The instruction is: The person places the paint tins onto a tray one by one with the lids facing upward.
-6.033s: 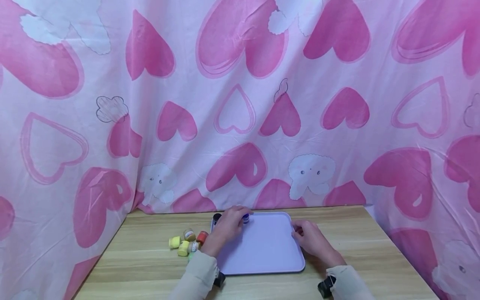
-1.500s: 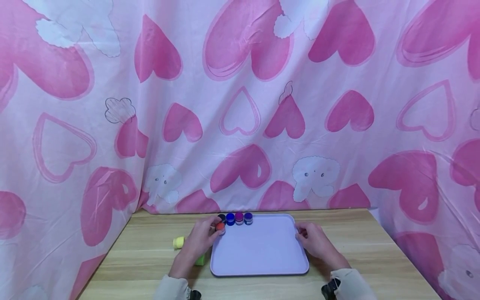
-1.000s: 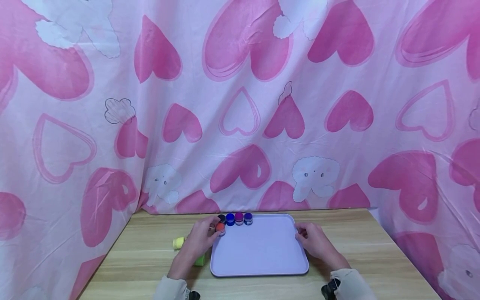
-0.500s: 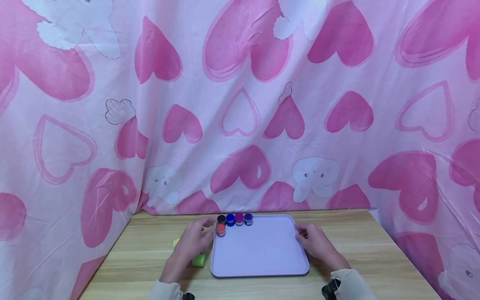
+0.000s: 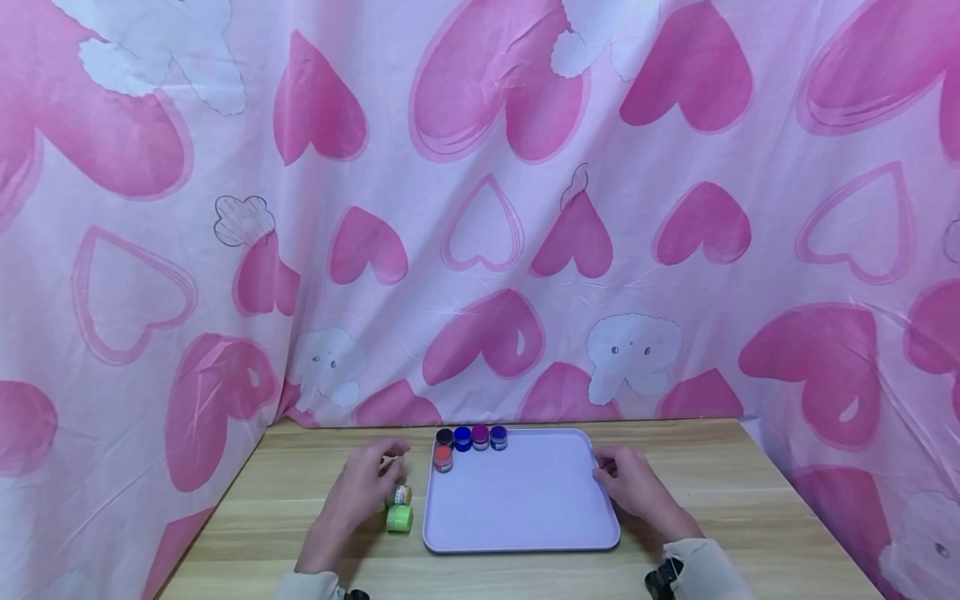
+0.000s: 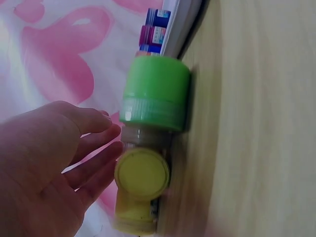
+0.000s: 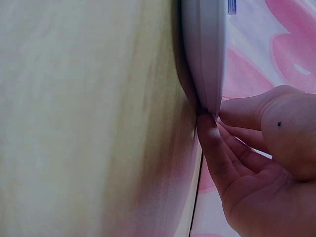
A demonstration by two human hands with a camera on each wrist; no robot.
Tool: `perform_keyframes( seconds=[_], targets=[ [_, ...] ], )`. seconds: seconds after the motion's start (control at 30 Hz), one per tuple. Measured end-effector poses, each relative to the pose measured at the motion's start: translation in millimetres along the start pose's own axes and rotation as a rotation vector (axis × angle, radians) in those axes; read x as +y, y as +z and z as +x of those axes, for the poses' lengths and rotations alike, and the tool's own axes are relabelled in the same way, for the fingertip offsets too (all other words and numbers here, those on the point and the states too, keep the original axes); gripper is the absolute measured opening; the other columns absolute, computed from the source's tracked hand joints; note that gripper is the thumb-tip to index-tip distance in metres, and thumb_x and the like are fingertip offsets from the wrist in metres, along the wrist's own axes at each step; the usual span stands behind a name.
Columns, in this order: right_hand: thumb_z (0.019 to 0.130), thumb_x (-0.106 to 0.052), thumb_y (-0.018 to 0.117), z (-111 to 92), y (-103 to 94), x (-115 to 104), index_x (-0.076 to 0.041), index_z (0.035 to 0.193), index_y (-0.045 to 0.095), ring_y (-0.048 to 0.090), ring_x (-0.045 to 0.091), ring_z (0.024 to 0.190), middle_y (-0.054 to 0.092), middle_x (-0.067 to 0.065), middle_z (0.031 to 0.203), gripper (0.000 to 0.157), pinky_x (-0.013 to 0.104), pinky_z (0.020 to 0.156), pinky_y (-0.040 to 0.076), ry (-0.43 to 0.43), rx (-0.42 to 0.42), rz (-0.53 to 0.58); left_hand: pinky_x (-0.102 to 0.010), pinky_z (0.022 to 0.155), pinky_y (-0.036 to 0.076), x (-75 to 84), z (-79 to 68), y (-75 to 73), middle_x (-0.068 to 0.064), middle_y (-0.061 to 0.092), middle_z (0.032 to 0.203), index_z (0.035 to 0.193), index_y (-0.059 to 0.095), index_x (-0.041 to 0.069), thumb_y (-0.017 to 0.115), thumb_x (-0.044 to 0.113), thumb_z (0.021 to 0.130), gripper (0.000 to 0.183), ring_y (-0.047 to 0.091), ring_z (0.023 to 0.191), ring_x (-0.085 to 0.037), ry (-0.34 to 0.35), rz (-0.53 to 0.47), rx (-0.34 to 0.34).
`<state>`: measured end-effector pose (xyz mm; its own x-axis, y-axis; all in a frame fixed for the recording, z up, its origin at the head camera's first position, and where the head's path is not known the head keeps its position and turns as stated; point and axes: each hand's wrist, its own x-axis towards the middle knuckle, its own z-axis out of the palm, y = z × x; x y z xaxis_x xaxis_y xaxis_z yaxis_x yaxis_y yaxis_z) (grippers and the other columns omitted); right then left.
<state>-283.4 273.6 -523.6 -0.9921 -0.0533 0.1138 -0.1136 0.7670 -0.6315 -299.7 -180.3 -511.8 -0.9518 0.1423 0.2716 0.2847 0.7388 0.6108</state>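
My left hand (image 5: pixel 360 483) hovers over the loose paint jars left of the tray, fingers loosely spread and holding nothing. Close to its fingertips in the left wrist view are a green jar (image 6: pixel 155 91), a yellow jar (image 6: pixel 143 173) and another yellow jar (image 6: pixel 132 212). A small jar with a label (image 5: pixel 403 495) lies behind the green one in the head view. My right hand (image 5: pixel 637 487) pinches the right rim of the pale purple tray (image 5: pixel 525 508), thumb above and a finger beneath. An orange-red jar (image 5: pixel 443 457) stands on the tray in front of a black-lidded jar (image 5: pixel 445 437).
Beside the black-lidded jar, a blue jar (image 5: pixel 462 438), a magenta jar (image 5: pixel 480 437) and a purple jar (image 5: pixel 498 437) form a row along the tray's back rim. A pink heart-print cloth (image 5: pixel 480 333) hangs behind the wooden table (image 5: pixel 720 467).
The orange-red jar moved from the loose group onto the tray. My left hand let go of it and drew back left over the loose jars. My right hand stayed at the rim.
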Motion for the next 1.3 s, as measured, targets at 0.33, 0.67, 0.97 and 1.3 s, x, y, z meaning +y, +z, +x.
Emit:
perform_keyframes(
  seconds=[0.33,0.67,0.97,1.3],
  targets=[
    [0.097,0.001,0.075,0.9,0.3,-1.1,0.005,0.132,0.073,0.070,0.016,0.090,0.077,0.007,0.101,0.035,0.037,0.081,0.066,0.009,-0.006,-0.002,-0.047,0.089,0.066,-6.6,-1.3,-3.4,-0.005,0.082,0.114,0.118,0.080,0.014,0.089,0.028,0.090,0.033,0.077,0.102,-0.023,-0.099,0.087,0.039],
    [0.098,0.000,0.074,0.6,0.6,-1.0,0.004,0.135,0.072,0.068,0.017,0.091,0.077,0.008,0.106,0.037,0.040,0.084,0.067,0.047,-0.017,0.002,-0.042,0.083,0.066,-7.9,0.7,-4.3,-0.004,0.081,0.101,0.115,0.082,0.010,0.090,0.025,0.089,0.031,0.071,0.087,-0.014,-0.141,0.124,0.002],
    [0.099,-0.001,0.074,-0.5,1.1,-0.9,0.003,0.139,0.069,0.066,0.017,0.091,0.077,0.008,0.110,0.040,0.039,0.084,0.068,0.069,-0.036,0.011,-0.040,0.080,0.064,-9.4,-1.3,-2.1,-0.003,0.080,0.098,0.112,0.080,0.011,0.088,0.022,0.090,0.025,0.067,0.084,-0.013,-0.124,0.133,0.015],
    [0.099,0.000,0.074,-0.8,0.7,-0.9,0.003,0.140,0.068,0.067,0.017,0.092,0.076,0.008,0.110,0.042,0.041,0.086,0.068,0.068,-0.036,0.017,-0.042,0.087,0.067,-4.9,0.5,-1.0,-0.006,0.081,0.107,0.115,0.079,0.010,0.086,0.019,0.091,0.027,0.073,0.093,-0.016,-0.100,0.091,0.037]
  ],
)
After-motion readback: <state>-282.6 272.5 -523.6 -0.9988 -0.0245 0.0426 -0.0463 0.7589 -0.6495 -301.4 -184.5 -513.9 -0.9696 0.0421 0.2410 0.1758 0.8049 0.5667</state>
